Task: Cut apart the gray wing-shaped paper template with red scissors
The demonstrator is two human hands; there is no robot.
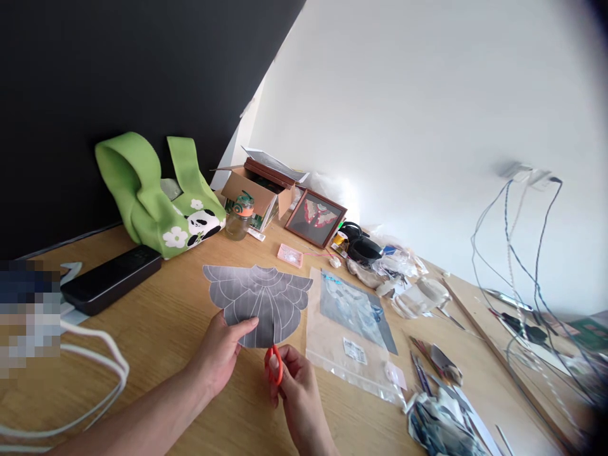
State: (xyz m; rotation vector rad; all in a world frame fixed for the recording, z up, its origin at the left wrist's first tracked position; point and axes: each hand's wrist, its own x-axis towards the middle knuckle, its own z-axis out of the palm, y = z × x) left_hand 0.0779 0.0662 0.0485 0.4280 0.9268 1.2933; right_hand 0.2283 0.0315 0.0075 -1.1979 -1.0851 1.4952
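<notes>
A dark grey paper cutout (pixel 259 294) with pale petal-like outlines is held above the wooden table. My left hand (pixel 228 345) pinches its lower left part, the thumb lying on top and the other fingers underneath. In my right hand (pixel 294 377) are orange-handled scissors (pixel 275 366), their handles at the cutout's lower edge. The blades run up into the paper; how far apart they are I cannot tell. To the right of my hands a clear plastic bag (pixel 327 342) with a white label lies flat, a dark sheet with bluish material on it.
At the back left stand a green panda bag (pixel 156 215), a long black case (pixel 114 278) and a glass bottle (pixel 239 221). Behind are a cardboard box (pixel 259 193) and a framed butterfly (pixel 316 218). A pink tray (pixel 290 255) sits mid-table; crumpled cloth (pixel 441 421) and tools lie right.
</notes>
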